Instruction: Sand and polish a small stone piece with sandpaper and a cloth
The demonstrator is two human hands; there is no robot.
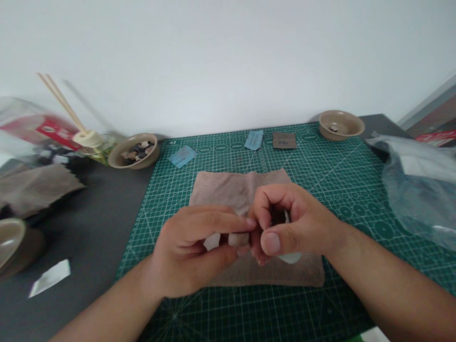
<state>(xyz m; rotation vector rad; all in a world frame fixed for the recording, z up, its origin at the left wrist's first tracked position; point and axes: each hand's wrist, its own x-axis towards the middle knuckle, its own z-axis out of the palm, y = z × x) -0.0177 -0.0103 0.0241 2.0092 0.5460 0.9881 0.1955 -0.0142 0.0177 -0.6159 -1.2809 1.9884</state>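
My left hand [188, 251] and my right hand [294, 221] meet in the middle, above a taupe cloth [235, 187] lying on a green cutting mat [342, 199]. Between the left thumb and fingers sits a small beige piece [238, 239], with a white piece [212, 242] showing just behind it. My right fingers curl around a white object [290, 258], which is mostly hidden, so its shape is unclear. The fingertips of both hands nearly touch.
Two tan bowls [133, 151] [340, 125] stand along the back, one holding several small dark and pale pieces. Blue paper tags [183, 156] and a brown tag [284, 140] lie on the mat. A plastic bag [420, 190] lies at right, and a reed diffuser [87, 138] stands at left.
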